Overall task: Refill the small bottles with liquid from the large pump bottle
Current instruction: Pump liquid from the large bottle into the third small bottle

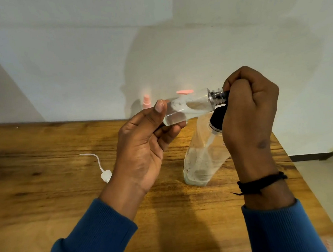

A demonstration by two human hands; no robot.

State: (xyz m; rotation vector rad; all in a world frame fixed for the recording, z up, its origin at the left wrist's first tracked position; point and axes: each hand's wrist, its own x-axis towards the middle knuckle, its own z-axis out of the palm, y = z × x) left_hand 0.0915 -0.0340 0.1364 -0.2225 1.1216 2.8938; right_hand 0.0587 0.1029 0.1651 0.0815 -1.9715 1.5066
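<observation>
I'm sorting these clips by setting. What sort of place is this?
Probably a plain room at home or in a small workspace, not a lab: a bare wooden table against an unadorned white wall, with only a few bottles and a loose white pump tube lying on it.

Small bottle (188,108) above table (46,200), left of pump bottle (202,159).

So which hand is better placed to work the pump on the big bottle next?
Probably the right hand: it is curled around the black pump head of the large pump bottle, at the small bottle's neck. The left hand grips the small bottle's base, holding it sideways.
</observation>
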